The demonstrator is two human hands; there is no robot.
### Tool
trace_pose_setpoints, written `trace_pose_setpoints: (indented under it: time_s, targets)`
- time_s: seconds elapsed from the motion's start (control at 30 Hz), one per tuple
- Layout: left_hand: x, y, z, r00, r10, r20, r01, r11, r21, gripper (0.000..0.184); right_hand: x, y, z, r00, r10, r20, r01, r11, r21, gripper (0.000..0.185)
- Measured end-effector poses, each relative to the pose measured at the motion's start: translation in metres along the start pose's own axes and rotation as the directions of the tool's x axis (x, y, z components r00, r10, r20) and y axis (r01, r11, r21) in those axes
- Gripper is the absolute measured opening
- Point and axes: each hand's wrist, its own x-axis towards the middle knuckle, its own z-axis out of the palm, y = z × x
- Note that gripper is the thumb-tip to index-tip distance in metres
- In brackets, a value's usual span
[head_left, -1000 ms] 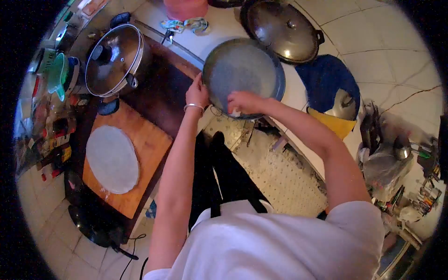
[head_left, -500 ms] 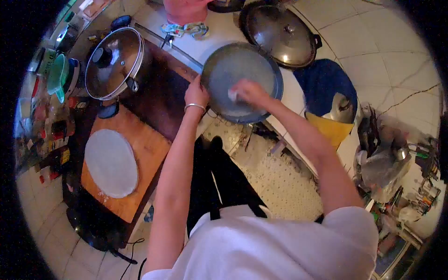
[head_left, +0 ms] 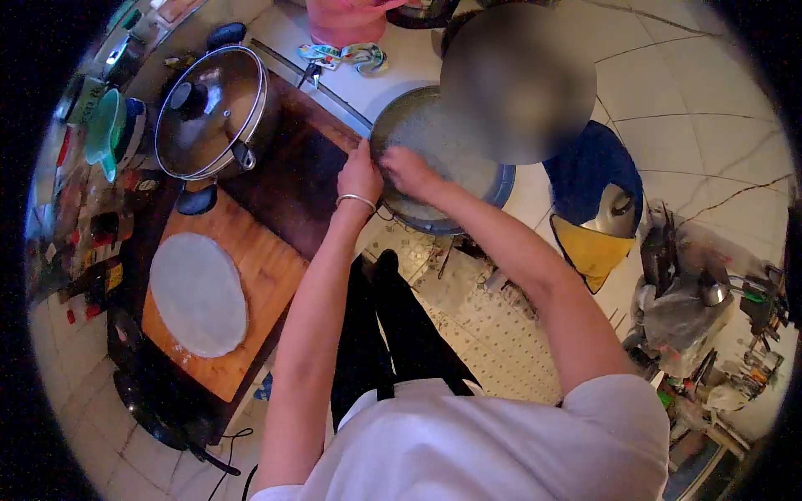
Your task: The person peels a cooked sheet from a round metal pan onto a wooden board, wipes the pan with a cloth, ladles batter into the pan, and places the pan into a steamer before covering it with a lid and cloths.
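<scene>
A large round grey pan [head_left: 480, 188] lies on the white counter, its upper right part hidden by a blurred round patch. My left hand [head_left: 361, 177], with a bracelet at the wrist, grips the pan's left rim. Over the pan's left inside, my right hand [head_left: 408, 173] is closed with its fingers curled down; what it holds, if anything, is hidden. At the lower left, a flat round sheet of pale dough [head_left: 199, 294] rests on a wooden board [head_left: 271, 271].
A lidded pot [head_left: 213, 113] stands behind the board. A pink container [head_left: 347, 21] and a patterned cloth [head_left: 344, 57] are at the back. Dark blue cloth [head_left: 576, 171] and a yellow piece [head_left: 591, 250] lie right of the pan. A black pan [head_left: 150, 409] is at the lower left.
My right hand has moved left across the pan, close to my left hand. The white thing visible at its fingers before is now hidden. My left hand still grips the rim.
</scene>
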Motion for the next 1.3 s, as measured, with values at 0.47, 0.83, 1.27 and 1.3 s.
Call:
trace_pose_setpoints:
  time_s: [0.47,0.83,1.27,1.3]
  targets:
    - [0.011,-0.012,0.005,0.999,0.031,-0.006,-0.032,0.998,-0.057,0.039,-0.054,-0.018,-0.027,0.966,0.017,0.259,-0.016,1.000,-0.007,0.013]
    - [0.026,-0.016,-0.001,0.996,0.074,0.041,-0.074,0.997,-0.004,0.040,-0.001,0.015,0.025,0.971,0.206,-0.117,-0.202,0.978,0.048,0.025]
    - [0.064,0.000,-0.015,0.982,0.070,0.177,-0.114,0.961,0.250,0.036,-0.028,0.031,-0.027,0.852,0.489,-0.189,-0.469,0.872,0.139,0.020]
    - [0.066,0.002,-0.015,0.982,0.073,0.172,-0.115,0.963,0.244,0.036,-0.043,0.004,-0.020,0.901,0.427,-0.073,-0.416,0.899,0.135,0.020]
